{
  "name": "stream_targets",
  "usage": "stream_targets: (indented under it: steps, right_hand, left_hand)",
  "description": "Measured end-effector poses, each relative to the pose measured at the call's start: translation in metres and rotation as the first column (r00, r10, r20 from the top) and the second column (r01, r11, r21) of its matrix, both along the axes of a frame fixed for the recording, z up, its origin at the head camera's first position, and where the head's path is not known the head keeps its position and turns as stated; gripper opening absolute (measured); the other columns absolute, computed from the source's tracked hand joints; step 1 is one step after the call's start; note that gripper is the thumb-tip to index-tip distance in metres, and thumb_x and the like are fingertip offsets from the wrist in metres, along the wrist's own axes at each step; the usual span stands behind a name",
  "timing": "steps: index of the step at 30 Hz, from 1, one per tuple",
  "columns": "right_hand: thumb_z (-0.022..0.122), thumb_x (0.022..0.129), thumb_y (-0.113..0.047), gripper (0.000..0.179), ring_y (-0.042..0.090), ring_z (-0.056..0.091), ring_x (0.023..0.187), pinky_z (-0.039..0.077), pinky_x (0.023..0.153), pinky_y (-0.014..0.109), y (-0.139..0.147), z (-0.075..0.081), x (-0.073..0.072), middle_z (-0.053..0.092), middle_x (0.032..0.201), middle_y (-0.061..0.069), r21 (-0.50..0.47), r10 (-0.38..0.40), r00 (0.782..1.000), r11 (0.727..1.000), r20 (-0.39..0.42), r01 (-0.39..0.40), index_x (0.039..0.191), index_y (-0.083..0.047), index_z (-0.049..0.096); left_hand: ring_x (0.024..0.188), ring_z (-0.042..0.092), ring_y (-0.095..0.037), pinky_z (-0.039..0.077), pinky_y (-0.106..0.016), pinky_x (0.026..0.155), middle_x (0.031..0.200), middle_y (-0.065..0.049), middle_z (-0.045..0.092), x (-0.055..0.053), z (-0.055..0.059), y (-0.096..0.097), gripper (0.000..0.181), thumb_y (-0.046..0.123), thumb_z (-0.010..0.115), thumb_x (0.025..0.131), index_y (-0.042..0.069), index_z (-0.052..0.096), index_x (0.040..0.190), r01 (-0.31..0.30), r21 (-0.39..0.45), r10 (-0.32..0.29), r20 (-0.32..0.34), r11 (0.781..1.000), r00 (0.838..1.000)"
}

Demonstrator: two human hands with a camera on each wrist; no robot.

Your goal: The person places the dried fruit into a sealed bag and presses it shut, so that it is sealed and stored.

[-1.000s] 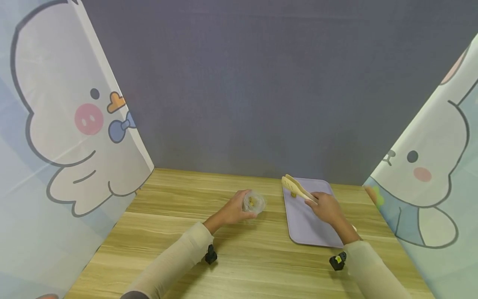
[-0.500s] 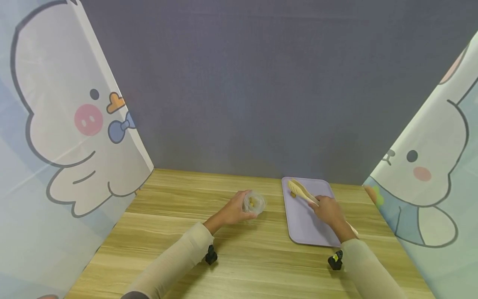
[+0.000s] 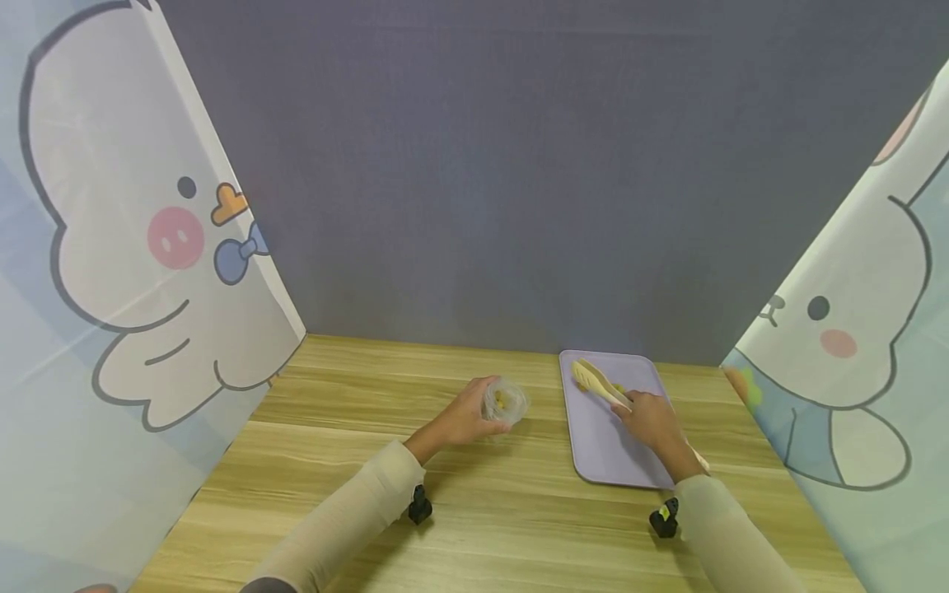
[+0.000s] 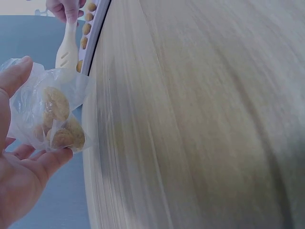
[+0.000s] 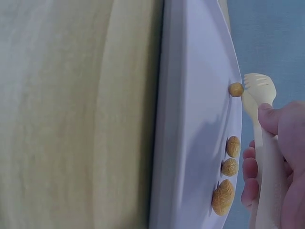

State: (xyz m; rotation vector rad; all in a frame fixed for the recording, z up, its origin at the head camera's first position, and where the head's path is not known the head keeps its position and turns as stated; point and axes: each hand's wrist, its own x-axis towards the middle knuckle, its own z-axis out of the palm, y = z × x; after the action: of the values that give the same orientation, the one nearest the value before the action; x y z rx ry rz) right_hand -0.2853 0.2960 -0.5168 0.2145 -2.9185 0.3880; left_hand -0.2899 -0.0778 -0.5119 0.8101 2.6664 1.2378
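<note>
My left hand grips a clear plastic bag, fingers and thumb curled round its sides. Inside the bag are several wrinkled golden-brown balls, possibly walnuts or a baked snack. Cream slotted tongs are held in my right hand over a pale purple tray. Several similar brown balls lie on the tray; in the right wrist view one ball is right beside the tongs' tips, and whether they touch it I cannot tell. A larger ball lies nearer the wrist.
The wood-grain table extends around the tray and bag. A dark grey panel stands behind it. Cartoon-printed panels rise at both sides. A black wrist camera sits under each forearm.
Over the last second my right hand has brought the tongs slightly nearer and to the right, lower over the ball at the tray's far left. My left hand and the bag have stayed put.
</note>
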Motion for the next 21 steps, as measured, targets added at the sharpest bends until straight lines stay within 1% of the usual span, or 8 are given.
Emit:
stream_targets:
  steps: [7,12,17,21]
  right_hand:
    - [0.067,0.096,-0.029,0.039,0.040,0.066,0.076,0.051,0.068,0.056,0.0006,-0.0008,-0.0001,0.072,0.088,0.023,0.003,-0.016,1.000,1.000,0.021,0.016,0.113,0.006,0.070]
    - [0.067,0.096,-0.029,0.040,0.041,0.067,0.077,0.051,0.070,0.057,0.0002,-0.0034,-0.0007,0.072,0.089,0.024,0.018,-0.014,1.000,1.000,0.027,0.013,0.115,0.005,0.070]
    - [0.066,0.097,-0.030,0.041,0.045,0.067,0.081,0.051,0.071,0.058,-0.0003,-0.0037,-0.0008,0.071,0.092,0.026,0.029,-0.014,0.999,1.000,0.037,0.013,0.118,0.006,0.068]
    - [0.066,0.097,-0.030,0.044,0.048,0.067,0.084,0.052,0.073,0.059,-0.0009,-0.0038,-0.0006,0.071,0.095,0.028,0.041,-0.010,1.000,0.999,0.027,0.009,0.121,0.007,0.067]
  left_hand:
    - [0.133,0.050,-0.031,0.044,-0.053,0.108,0.155,-0.016,0.041,-0.0003,-0.0001,0.0009,0.097,0.039,0.082,0.085,0.005,0.030,0.159,0.008,0.002,-0.008,0.004,1.000,1.000]
    - [0.135,0.049,-0.032,0.043,-0.054,0.109,0.156,-0.016,0.041,0.0000,-0.0002,0.0012,0.097,0.039,0.082,0.085,0.005,0.029,0.159,0.010,-0.003,-0.010,0.000,1.000,1.000]
    - [0.138,0.047,-0.034,0.043,-0.054,0.111,0.157,-0.016,0.040,0.0017,0.0009,0.0014,0.097,0.038,0.082,0.086,0.005,0.029,0.159,0.010,-0.009,-0.010,-0.004,1.000,1.000]
    - [0.138,0.047,-0.034,0.042,-0.054,0.111,0.157,-0.017,0.040,0.0015,0.0010,0.0012,0.097,0.038,0.083,0.086,0.005,0.029,0.159,0.013,-0.013,-0.013,-0.009,1.000,1.000]
